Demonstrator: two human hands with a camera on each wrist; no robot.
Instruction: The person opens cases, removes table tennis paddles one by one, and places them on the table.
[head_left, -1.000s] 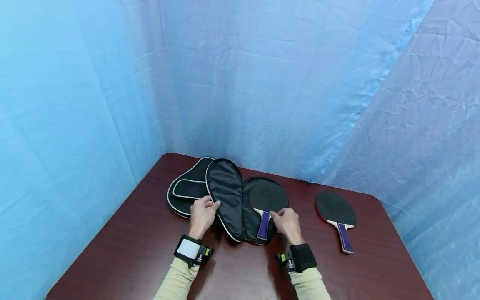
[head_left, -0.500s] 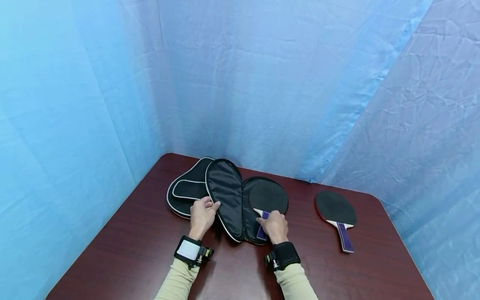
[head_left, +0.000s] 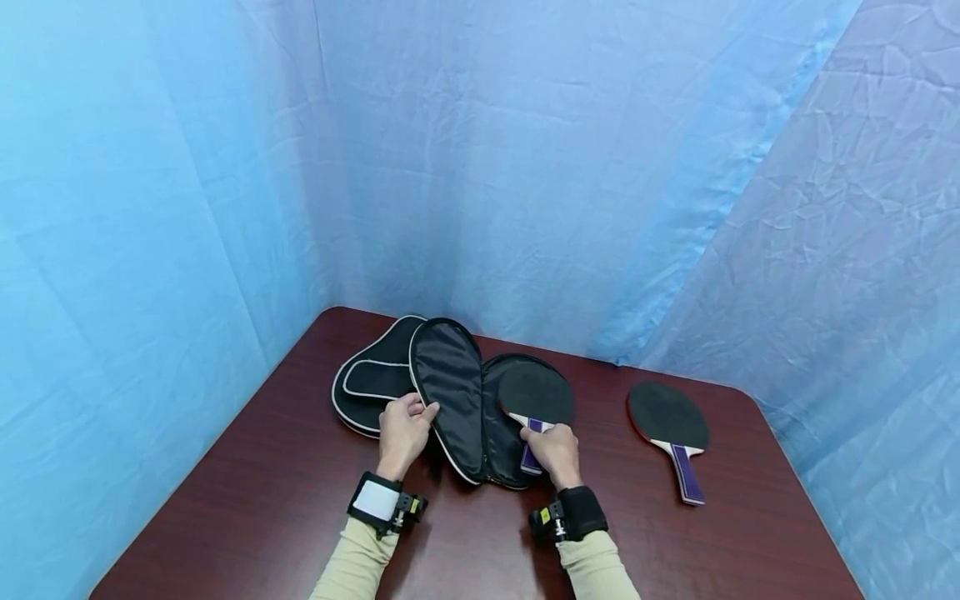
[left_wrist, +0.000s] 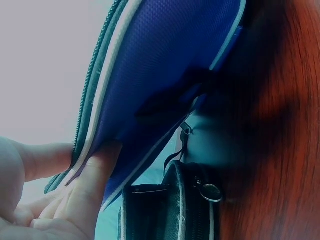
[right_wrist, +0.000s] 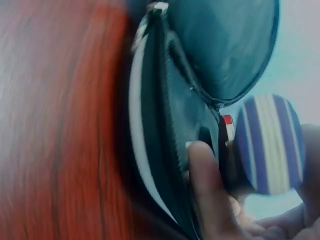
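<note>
A black table tennis bat case (head_left: 448, 392) lies unzipped, its cover raised to the left. My left hand (head_left: 402, 435) pinches the white-piped edge of that cover; in the left wrist view, thumb and fingers (left_wrist: 95, 172) sit on either side of the rim. Over the other half lies a table tennis bat (head_left: 536, 390) with a black face and purple handle. My right hand (head_left: 556, 454) grips this handle, partly hiding it. Its striped butt end (right_wrist: 271, 145) faces the right wrist camera, lifted off the case lining.
A second black case (head_left: 371, 383) with white piping lies at the left, partly under the raised cover. To the right, another bat (head_left: 669, 417) rests on the dark red table (head_left: 465, 550). Blue cloth (head_left: 480, 167) hangs around the table's far sides.
My right hand has moved left from beside the bat onto its handle and now grips it. The handle has shifted slightly right and up. My left hand keeps its hold on the cover.
</note>
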